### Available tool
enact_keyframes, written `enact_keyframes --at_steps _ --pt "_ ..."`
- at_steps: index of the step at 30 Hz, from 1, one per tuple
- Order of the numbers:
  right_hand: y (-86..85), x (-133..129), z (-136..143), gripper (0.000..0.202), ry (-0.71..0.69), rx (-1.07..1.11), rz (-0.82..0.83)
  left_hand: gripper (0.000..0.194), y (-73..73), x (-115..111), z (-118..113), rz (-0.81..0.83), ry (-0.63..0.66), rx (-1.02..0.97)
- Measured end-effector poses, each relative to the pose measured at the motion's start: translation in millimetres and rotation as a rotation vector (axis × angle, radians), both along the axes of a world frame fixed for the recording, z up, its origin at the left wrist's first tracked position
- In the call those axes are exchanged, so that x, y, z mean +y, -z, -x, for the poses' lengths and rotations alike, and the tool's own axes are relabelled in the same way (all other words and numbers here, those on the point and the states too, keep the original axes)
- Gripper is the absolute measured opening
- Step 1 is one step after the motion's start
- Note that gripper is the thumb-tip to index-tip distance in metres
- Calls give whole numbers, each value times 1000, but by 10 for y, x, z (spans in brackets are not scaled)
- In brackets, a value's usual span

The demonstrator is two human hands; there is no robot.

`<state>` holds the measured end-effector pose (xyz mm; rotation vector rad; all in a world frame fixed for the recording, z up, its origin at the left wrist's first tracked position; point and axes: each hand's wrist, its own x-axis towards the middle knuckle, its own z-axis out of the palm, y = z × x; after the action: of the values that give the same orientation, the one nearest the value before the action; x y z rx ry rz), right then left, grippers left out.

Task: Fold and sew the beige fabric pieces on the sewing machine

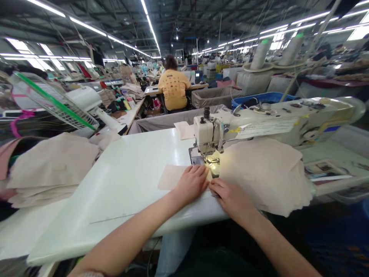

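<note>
My left hand [193,181] lies on a small beige fabric piece [170,177], fingers stretched forward toward the presser foot [212,161] of a sewing machine [209,132]. The fabric's left part shows flat on the pale table. Close beside it, my right hand [232,197] has its fingers curled and pressed together at the fabric's near edge, just in front of the lit needle area. What the right fingertips pinch is partly hidden. A stack of larger beige fabric panels [262,173] lies right of the needle, next to my right hand.
More beige panels [54,165] are piled at the left, below a tilted fan [57,100]. Another beige piece [184,130] lies behind the machine head. Thread cones [259,55] stand at the back right. A person in a yellow shirt [173,86] sits ahead, beyond grey cloth bins [213,96].
</note>
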<state>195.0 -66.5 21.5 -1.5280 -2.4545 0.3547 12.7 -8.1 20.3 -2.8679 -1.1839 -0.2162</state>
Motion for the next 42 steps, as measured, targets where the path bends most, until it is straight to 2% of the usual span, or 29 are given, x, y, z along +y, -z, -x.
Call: enact_keyframes --at_steps 7,24,39,42 --pt "-3 177 20 30 59 -2 32 28 -18 197 -6 15 -74 -2" --pt "-14 251 33 25 87 -8 65 28 -60 209 -61 6 -122 43" --pt "-63 292 48 23 113 -52 61 32 18 273 1 -37 -32 -7" --pt "-50 273 34 25 104 -47 65 33 28 232 17 -41 -6 -24"
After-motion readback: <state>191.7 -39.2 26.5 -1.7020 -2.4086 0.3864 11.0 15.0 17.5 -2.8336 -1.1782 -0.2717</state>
